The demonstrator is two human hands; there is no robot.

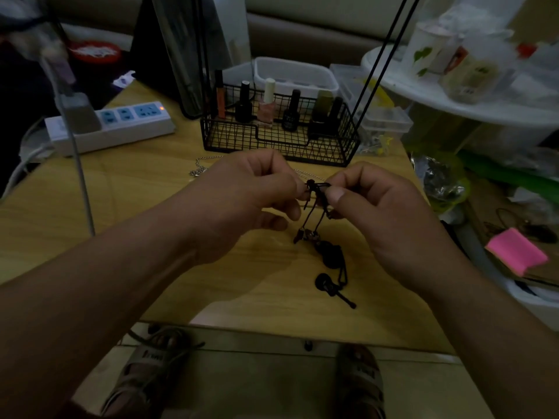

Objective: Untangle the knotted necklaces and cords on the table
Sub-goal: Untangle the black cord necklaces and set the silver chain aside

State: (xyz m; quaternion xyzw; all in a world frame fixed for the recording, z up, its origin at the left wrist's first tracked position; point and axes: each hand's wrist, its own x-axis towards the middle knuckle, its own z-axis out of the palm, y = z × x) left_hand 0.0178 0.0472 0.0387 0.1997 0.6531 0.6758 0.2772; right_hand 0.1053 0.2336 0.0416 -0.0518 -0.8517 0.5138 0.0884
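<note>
The cord is pinched at its knot between the left hand and right hand, each grip closed on it above the table. Its pendants lie just below; a chain lies beyond the left grip.

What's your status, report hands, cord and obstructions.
Left hand and right hand both pinching the black cord knot, raised over table. Pendants dangling. Silver chain lying behind hands, untouched.
</note>
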